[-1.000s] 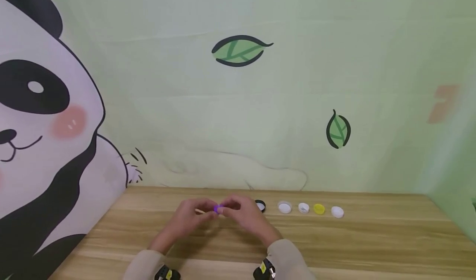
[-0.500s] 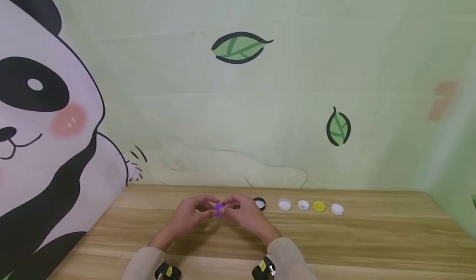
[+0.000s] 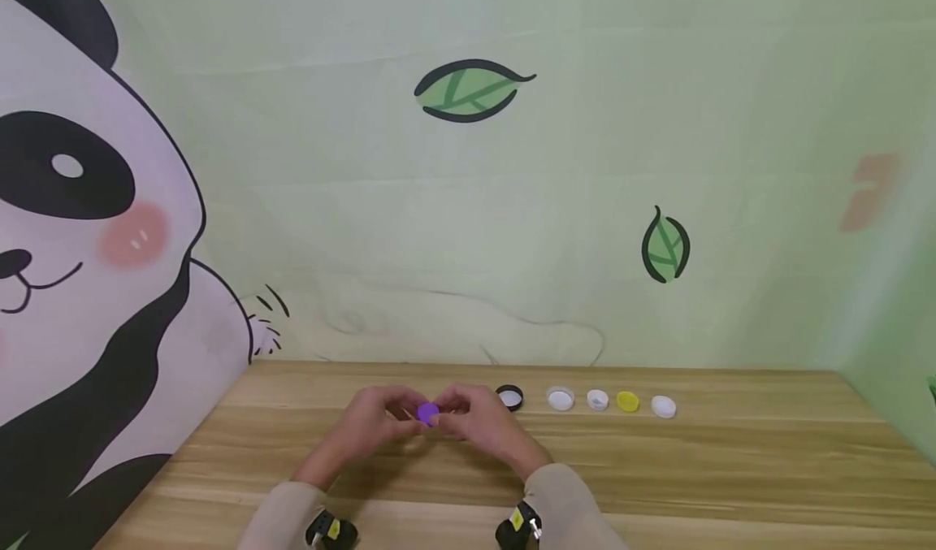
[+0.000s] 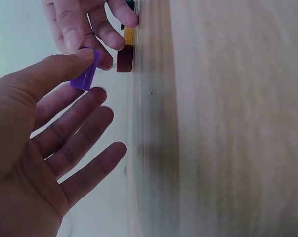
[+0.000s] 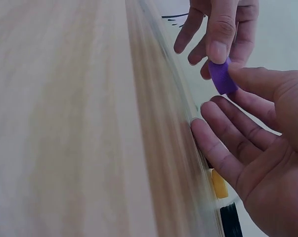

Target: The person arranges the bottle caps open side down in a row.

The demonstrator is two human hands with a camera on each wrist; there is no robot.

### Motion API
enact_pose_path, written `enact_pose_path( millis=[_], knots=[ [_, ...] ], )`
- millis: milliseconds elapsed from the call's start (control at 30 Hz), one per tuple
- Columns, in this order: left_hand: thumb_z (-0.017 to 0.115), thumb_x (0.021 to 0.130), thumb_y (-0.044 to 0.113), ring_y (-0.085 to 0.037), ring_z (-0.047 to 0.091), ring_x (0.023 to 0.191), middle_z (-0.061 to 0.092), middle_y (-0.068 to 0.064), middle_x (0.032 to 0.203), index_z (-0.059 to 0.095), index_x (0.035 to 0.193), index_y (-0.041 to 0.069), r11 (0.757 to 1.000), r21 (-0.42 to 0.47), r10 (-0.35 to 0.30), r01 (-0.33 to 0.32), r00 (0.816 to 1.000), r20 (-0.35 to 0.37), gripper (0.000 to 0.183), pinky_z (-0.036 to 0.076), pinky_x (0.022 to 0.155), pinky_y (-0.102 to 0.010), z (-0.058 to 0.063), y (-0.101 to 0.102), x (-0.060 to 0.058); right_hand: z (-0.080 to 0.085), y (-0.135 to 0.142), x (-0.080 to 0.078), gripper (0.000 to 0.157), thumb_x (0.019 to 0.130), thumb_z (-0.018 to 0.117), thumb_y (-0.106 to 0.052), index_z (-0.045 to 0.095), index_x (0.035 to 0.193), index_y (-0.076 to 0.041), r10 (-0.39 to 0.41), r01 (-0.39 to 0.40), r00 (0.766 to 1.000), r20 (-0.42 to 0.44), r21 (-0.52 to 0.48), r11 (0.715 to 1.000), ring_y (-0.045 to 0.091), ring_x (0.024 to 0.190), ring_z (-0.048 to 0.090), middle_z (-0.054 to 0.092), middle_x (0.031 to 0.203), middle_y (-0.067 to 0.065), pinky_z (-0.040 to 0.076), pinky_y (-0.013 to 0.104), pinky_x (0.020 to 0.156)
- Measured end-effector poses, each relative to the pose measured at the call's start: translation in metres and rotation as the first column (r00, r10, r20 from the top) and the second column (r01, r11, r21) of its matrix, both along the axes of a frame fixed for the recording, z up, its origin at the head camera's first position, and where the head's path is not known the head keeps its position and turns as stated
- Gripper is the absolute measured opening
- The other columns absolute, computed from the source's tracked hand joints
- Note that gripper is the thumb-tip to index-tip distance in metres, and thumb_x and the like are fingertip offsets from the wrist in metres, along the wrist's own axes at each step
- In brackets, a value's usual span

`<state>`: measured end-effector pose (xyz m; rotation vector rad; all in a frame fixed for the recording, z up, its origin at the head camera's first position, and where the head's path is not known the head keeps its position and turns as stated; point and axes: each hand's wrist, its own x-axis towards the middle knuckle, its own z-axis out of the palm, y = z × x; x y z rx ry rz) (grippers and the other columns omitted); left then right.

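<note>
A small purple bottle cap (image 3: 428,413) is held between both hands over the back part of the wooden table. My left hand (image 3: 373,418) pinches it from one side with thumb and index finger. From the other side my right hand (image 3: 478,420) grips it the same way. Its flat round face shows in the head view. In the left wrist view the ribbed side of the cap (image 4: 84,79) shows under the left thumb, and the remaining left fingers are spread away. Both thumbs rest against the purple cap (image 5: 221,79) in the right wrist view.
Right of the hands, a row holds a black cap (image 3: 521,398) partly behind the right hand, a clear-rimmed white cap (image 3: 561,401), a white one (image 3: 597,400), a yellow one (image 3: 627,402) and another white one (image 3: 664,407). A printed wall sheet (image 3: 329,233) borders the table's back.
The purple cap has been turned between the fingers, so more of its round face shows than a second ago. Both hands stay in nearly the same place.
</note>
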<state>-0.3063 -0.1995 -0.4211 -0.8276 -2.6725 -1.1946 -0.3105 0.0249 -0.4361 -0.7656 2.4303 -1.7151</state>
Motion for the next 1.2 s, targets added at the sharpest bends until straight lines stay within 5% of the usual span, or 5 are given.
enact_pose_path(
  millis=[333, 633, 1200],
  knots=[
    [0.087, 0.085, 0.006, -0.017, 0.071, 0.08, 0.076, -0.005, 0.094, 0.078, 0.109, 0.001, 0.999, 0.008, -0.043, 0.043, 0.997, 0.059, 0.026, 0.059, 0.073, -0.028, -0.0022, -0.0025, 0.0003, -0.0017, -0.0009, 0.001, 0.015, 0.093, 0.082, -0.01, 0.077, 0.106, -0.007, 0.015, -0.012, 0.999, -0.029, 0.102, 0.995, 0.012, 0.088, 0.064, 0.071, 0.092, -0.003, 0.052, 0.032, 0.083],
    [0.086, 0.085, 0.005, -0.017, 0.071, 0.083, 0.075, -0.002, 0.094, 0.077, 0.107, 0.004, 0.999, -0.021, -0.027, 0.031, 0.99, 0.135, 0.023, 0.059, 0.073, -0.029, -0.0014, 0.0009, 0.0009, -0.0029, -0.0041, 0.0037, 0.015, 0.091, 0.082, -0.008, 0.076, 0.104, -0.004, -0.003, 0.007, 1.0, -0.031, 0.13, 0.991, 0.011, 0.085, 0.064, 0.071, 0.091, -0.002, 0.053, 0.031, 0.081],
    [0.088, 0.085, 0.007, -0.014, 0.07, 0.081, 0.074, 0.0, 0.091, 0.078, 0.105, 0.005, 0.992, -0.122, -0.002, 0.016, 0.994, 0.107, 0.022, 0.057, 0.071, -0.03, 0.0019, 0.0028, 0.0031, 0.0001, -0.0097, 0.0079, 0.02, 0.086, 0.085, -0.001, 0.074, 0.102, 0.0, -0.027, 0.033, 0.999, -0.047, 0.131, 0.991, 0.011, 0.08, 0.063, 0.07, 0.088, 0.001, 0.053, 0.027, 0.076]
  ],
)
